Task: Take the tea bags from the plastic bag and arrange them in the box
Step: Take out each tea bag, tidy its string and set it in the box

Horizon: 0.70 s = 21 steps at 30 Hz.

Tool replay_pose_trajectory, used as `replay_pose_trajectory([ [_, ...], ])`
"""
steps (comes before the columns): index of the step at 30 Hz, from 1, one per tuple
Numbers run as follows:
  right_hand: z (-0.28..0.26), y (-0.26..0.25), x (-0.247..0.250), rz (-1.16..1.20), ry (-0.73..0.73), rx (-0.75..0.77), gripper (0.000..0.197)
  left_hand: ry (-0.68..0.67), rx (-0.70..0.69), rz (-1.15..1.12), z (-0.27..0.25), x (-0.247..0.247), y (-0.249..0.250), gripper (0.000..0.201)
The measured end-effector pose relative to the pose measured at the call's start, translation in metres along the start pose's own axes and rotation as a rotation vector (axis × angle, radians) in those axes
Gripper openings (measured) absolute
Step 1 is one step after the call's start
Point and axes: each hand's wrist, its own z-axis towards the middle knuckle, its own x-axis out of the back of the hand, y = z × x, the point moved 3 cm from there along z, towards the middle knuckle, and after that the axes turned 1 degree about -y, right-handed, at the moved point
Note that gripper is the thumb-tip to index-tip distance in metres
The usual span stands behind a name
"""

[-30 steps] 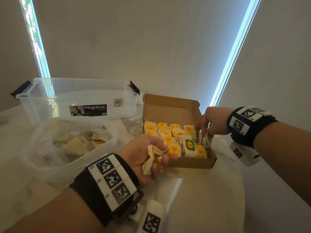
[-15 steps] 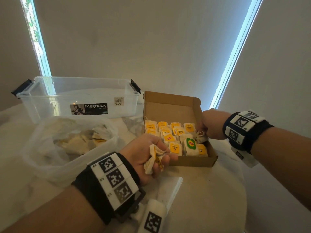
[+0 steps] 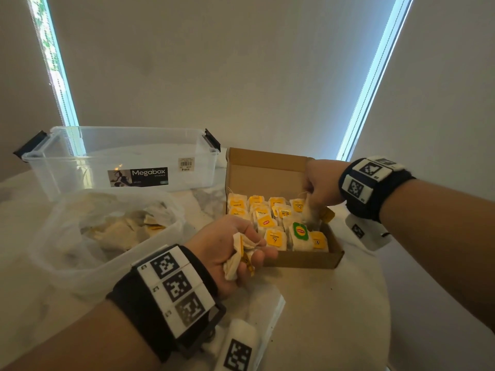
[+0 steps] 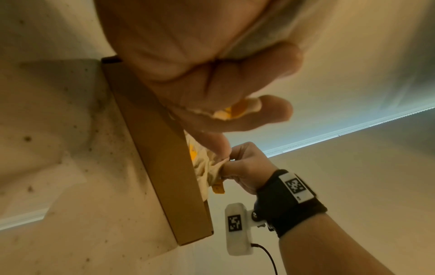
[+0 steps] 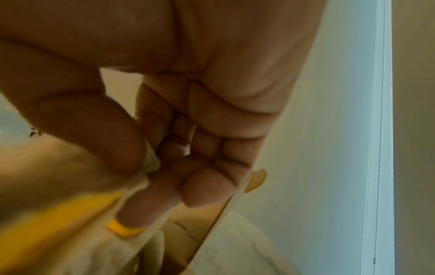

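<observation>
Right now, from the grips outward:

Left hand grip: the left hand point(image 3: 230, 249) is clenched round a crumpled bunch of tea bags point(image 3: 238, 257), with pale paper and a yellow tag poking out between the curled fingers point(image 4: 263, 111).
Left hand place: just in front of the near left corner of the cardboard box point(image 3: 305, 259), above the table point(image 3: 329, 311).
Right hand grip: the right hand point(image 3: 322, 184) pinches one tea bag point(image 3: 312, 212) between thumb and fingertips; the right wrist view shows the thumb pressed against the curled fingers point(image 5: 207, 186) with white paper caught between them.
Pinched bag place: it hangs over the right side of the box, its lower end down among the bags already there, and a yellow tag point(image 3: 327, 214) sticks out past the box's right wall.
Box contents: rows of tea bags stand packed inside, mostly with yellow tags point(image 3: 276, 236), one with a green tag point(image 3: 300, 231) near the front right.
Box lid: open, flap standing up at the far side.
Plastic bag: the clear plastic bag point(image 3: 67, 226) lies left of the box, mouth open, with more loose tea bags point(image 3: 120, 231) heaped inside.
Storage tub: a clear tub point(image 3: 120, 159) labelled Megabox stands behind the plastic bag, with black latches at both ends.
Wrists: both carry black bands with printed square markers.
Backdrop: closed pale blinds, with daylight showing in narrow strips at their edges.
</observation>
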Motion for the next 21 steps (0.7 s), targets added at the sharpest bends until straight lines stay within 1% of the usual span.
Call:
replay_pose_trajectory([
  [2, 0.005, -0.003, -0.002, -0.017, 0.019, 0.011, 0.022, 0.008, -0.004, 0.011, 0.0, 0.001, 0.0, 0.014],
  [4, 0.008, -0.005, -0.002, -0.026, 0.049, 0.029, 0.011, 0.012, -0.002, 0.013, 0.001, 0.002, 0.0, 0.012],
  [7, 0.012, -0.005, -0.003, -0.036, 0.05, 0.039, 0.022, -0.002, 0.007, 0.012, 0.001, 0.002, 0.001, 0.012],
  [9, 0.014, -0.002, 0.0, -0.049, 0.057, 0.039, 0.024, -0.007, 0.01, 0.015, 0.002, 0.002, 0.002, 0.012],
  [12, 0.011, 0.004, 0.008, -0.054, 0.073, 0.06, 0.021, -0.003, 0.006, 0.014, 0.002, 0.002, 0.001, 0.014],
  [14, 0.003, 0.006, 0.015, -0.014, 0.089, 0.076, 0.013, -0.007, 0.007, 0.009, 0.001, 0.002, 0.0, 0.016],
  [15, -0.001, 0.008, 0.018, 0.021, 0.083, 0.076, 0.009, -0.008, 0.007, 0.006, 0.001, 0.002, 0.0, 0.017],
  [17, -0.007, 0.013, 0.02, 0.128, 0.028, 0.054, 0.018, -0.009, 0.007, 0.002, 0.0, 0.002, -0.001, 0.016],
  [19, -0.009, 0.017, 0.016, 0.222, -0.052, 0.025, 0.021, -0.013, 0.004, 0.0, 0.0, 0.001, -0.001, 0.015],
  [21, -0.008, 0.018, 0.006, 0.226, -0.107, -0.006, 0.02, -0.022, 0.007, -0.005, -0.001, 0.001, -0.002, 0.016],
])
